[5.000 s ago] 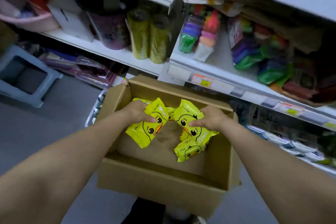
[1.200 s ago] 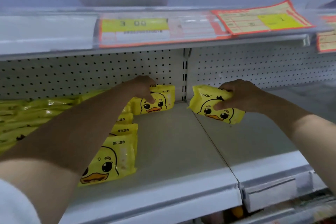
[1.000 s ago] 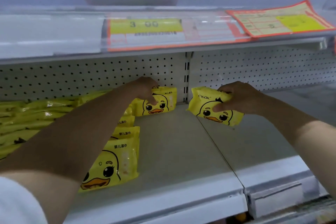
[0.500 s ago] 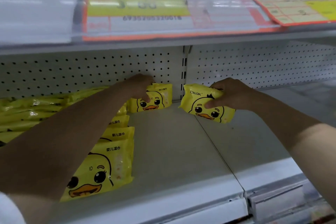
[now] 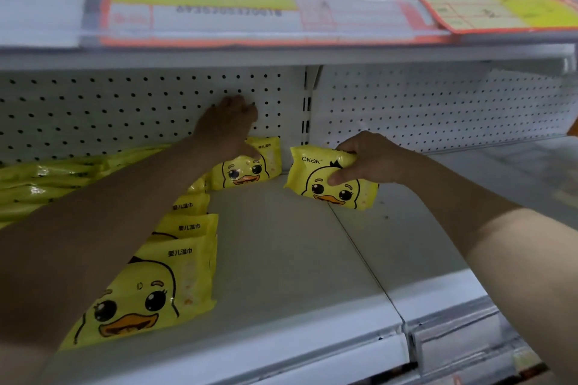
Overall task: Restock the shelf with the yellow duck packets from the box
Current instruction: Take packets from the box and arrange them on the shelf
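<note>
My right hand (image 5: pixel 372 159) is shut on a yellow duck packet (image 5: pixel 331 184), holding it tilted just above the white shelf (image 5: pixel 281 259) near the seam between two sections. Another duck packet (image 5: pixel 240 170) stands against the pegboard at the back. My left hand (image 5: pixel 228 125) hovers over its top edge, fingers loosely curled and gripping nothing. A row of duck packets (image 5: pixel 156 287) runs from the front edge towards the back on the left, partly hidden by my left forearm. More yellow packets (image 5: pixel 47 178) lie piled at the far left. The box is out of view.
The upper shelf's front rail (image 5: pixel 200 0) with price labels hangs low overhead, with an orange-and-yellow tag (image 5: pixel 500 6) at the right. A white pegboard (image 5: pixel 125 109) backs the shelf, split by an upright post (image 5: pixel 308 103). The right shelf section (image 5: pixel 469 197) adjoins the seam.
My left hand has lifted off the back packet, which now stands on its own against the pegboard. My right hand still holds its packet in about the same place.
</note>
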The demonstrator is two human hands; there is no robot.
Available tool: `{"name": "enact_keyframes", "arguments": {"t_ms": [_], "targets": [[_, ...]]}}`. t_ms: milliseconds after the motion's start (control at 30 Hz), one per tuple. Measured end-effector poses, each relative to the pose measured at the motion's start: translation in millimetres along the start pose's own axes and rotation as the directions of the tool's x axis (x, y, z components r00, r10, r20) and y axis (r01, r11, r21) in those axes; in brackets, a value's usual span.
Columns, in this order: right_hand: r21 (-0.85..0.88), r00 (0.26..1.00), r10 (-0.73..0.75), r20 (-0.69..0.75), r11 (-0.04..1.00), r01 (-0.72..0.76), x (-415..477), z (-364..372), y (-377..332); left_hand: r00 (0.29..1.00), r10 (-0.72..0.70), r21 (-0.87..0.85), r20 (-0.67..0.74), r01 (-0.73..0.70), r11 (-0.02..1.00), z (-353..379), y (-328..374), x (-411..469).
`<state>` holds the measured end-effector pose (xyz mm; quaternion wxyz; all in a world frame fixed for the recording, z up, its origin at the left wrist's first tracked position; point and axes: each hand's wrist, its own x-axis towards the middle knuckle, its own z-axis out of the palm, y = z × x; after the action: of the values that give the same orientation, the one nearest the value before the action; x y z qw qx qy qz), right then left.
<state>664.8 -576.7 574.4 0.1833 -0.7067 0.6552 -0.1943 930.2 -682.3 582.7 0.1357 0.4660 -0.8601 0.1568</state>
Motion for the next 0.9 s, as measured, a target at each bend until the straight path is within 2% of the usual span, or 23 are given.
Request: {"name": "enact_keyframes", "arguments": {"t_ms": [67, 100, 133, 200, 267, 467, 733, 900], "targets": [[-0.001, 0.999, -0.033, 0.004, 0.999, 0.033, 2, 3, -6, 0.998, 0.033, -0.377, 0.057, -0.009, 0.926, -17, 12, 1], [-0.001, 0.998, -0.056, -0.004, 0.998, 0.056, 4, 5, -9, 0.989, 0.08, -0.497, 0.124, -0.008, 0.868, -25, 21, -1], [0.011, 0.997, -0.072, -0.018, 0.997, 0.072, 6, 7, -13, 0.972, 0.133, -0.544, 0.192, -0.008, 0.839, -32, 31, -2], [0.042, 0.995, -0.094, -0.041, 0.995, 0.096, 11, 11, -22, 0.932, 0.211, -0.512, 0.293, -0.033, 0.858, -38, 46, -6], [0.027, 0.992, -0.121, -0.044, 0.992, 0.122, 16, 14, -30, 0.922, 0.227, -0.454, 0.314, -0.065, 0.889, -35, 49, -8], [0.069, 0.979, -0.188, -0.075, 0.979, 0.193, 27, 23, -53, 0.968, 0.138, -0.41, 0.211, -0.041, 0.911, -32, 27, -13], [0.131, 0.976, -0.147, -0.16, 0.977, 0.169, 40, 39, -42, 0.959, -0.058, -0.342, 0.276, 0.155, 0.927, -13, -18, -30], [0.168, 0.983, -0.099, -0.154, 0.978, 0.125, 40, 51, -41, 0.961, -0.084, -0.368, 0.264, 0.181, 0.912, 1, -27, -37]]}}
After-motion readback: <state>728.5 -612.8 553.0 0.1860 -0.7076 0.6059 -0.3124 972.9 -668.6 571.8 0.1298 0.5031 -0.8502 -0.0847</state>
